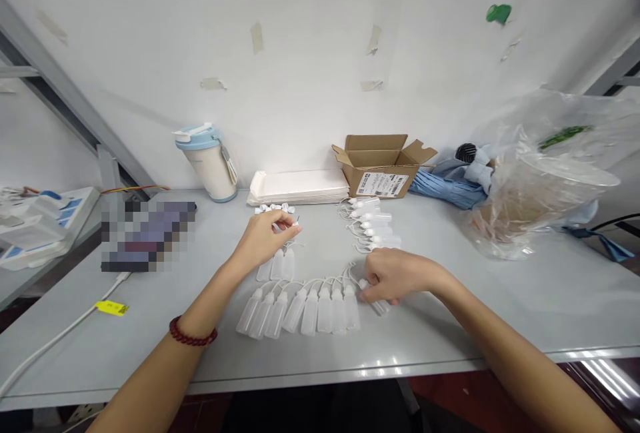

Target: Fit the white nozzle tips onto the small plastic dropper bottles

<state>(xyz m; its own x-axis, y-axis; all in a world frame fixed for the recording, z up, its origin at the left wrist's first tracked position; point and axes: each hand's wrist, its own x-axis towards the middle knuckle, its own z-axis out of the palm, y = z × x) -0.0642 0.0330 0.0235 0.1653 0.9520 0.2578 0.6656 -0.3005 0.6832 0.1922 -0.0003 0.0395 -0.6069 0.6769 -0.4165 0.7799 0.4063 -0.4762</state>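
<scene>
My left hand (265,238) pinches a small white cap (296,224) with a thin dark needle-like tip, held above the table. Several similar white caps (274,208) lie just behind it. Below that hand are a few small translucent squeeze bottles (277,266). My right hand (397,274) is closed around another small squeeze bottle (381,306), which lies tilted at the table surface and is partly hidden by the fingers. A curved row of squeeze bottles with thin white tethers (311,310) spreads between the hands, towards the front. Several more squeeze bottles (377,218) lie sideways beyond my right hand.
At the back stand a cream tumbler with a blue lid (207,166), stacked white cartons (300,186) and an open cardboard box (383,170). Blue fabric (445,186) and a plastic-wrapped spool (540,186) are right. A blurred-out device (150,236) with a cable (60,336) lies left.
</scene>
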